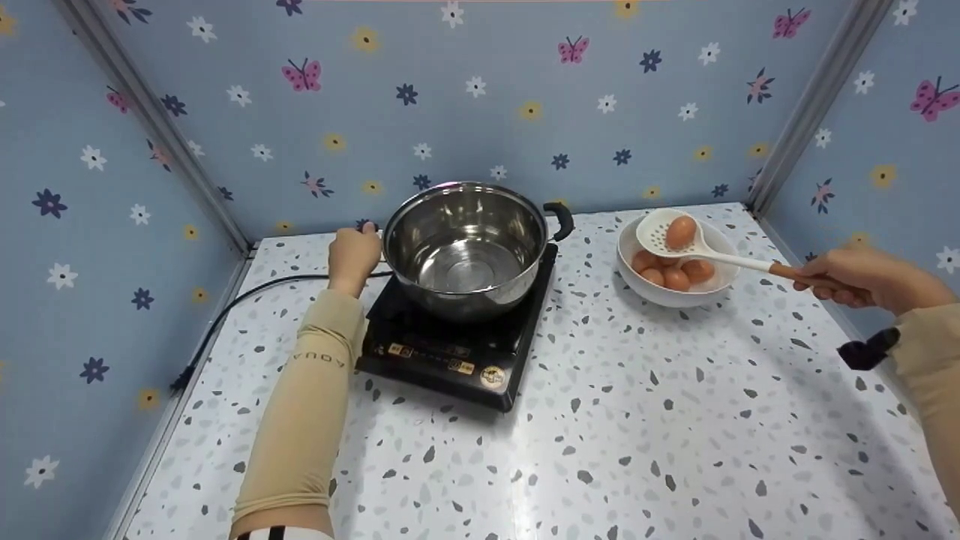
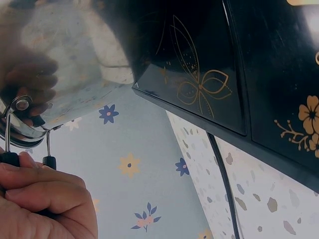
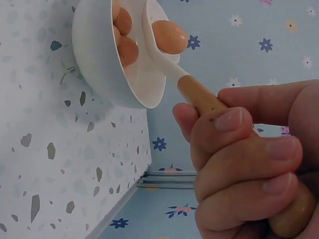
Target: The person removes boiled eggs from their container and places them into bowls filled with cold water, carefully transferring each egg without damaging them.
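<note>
My left hand [image 1: 353, 256] grips the left handle of a steel pot [image 1: 480, 289]; in the left wrist view the fingers curl round that black handle [image 2: 49, 162]. The pot stands on a black induction cooker [image 1: 442, 360], and its inside shows no food. With my right hand [image 1: 862, 276] I hold a white slotted spoon [image 1: 739, 260] by its wooden handle [image 3: 199, 94]. One brown egg [image 1: 681, 232] lies in the spoon's head, above a white bowl [image 1: 679, 298]. Several more brown eggs [image 1: 676, 280] sit in the bowl.
A black power cord [image 1: 259, 289] runs from the cooker to the left edge of the speckled table [image 1: 637, 435]. Patterned blue panels [image 1: 480, 112] stand behind and at both sides. The pot's right handle [image 1: 561, 220] sticks out toward the bowl.
</note>
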`<state>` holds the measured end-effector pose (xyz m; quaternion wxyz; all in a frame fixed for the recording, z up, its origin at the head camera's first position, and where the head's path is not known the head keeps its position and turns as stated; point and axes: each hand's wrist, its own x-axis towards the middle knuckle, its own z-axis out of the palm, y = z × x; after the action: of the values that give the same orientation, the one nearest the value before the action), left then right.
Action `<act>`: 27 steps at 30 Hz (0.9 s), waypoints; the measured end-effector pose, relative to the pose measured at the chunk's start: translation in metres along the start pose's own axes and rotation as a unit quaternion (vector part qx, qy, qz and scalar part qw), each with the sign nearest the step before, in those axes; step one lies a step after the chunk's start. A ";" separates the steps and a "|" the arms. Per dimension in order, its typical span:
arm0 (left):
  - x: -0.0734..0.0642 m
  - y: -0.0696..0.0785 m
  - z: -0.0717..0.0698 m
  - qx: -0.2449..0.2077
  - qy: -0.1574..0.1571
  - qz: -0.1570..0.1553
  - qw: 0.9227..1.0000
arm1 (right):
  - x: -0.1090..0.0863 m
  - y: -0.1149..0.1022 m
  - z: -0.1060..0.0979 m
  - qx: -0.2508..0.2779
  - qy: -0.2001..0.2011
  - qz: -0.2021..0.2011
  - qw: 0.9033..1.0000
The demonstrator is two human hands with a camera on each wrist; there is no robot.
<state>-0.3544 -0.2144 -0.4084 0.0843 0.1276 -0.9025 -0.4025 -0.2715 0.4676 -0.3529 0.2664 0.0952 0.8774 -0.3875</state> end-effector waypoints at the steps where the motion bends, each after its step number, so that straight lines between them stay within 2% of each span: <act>1: 0.000 0.000 0.000 0.000 0.000 0.000 1.000 | 0.000 0.001 0.000 -0.006 0.000 -0.001 1.000; 9: -0.001 0.001 0.000 0.001 0.003 0.004 1.000 | -0.005 -0.002 0.000 -0.028 0.019 -0.005 0.999; 15: -0.001 -0.001 0.000 -0.004 -0.006 0.008 1.000 | -0.006 -0.010 0.003 -0.034 0.037 0.002 0.999; 27: 0.001 -0.001 0.000 0.002 -0.002 0.006 1.000 | -0.009 -0.025 0.009 -0.083 0.069 -0.006 0.994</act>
<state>-0.3551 -0.2150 -0.4094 0.0845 0.1217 -0.9040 -0.4009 -0.2695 0.4441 -0.3373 0.2101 0.0942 0.9235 -0.3070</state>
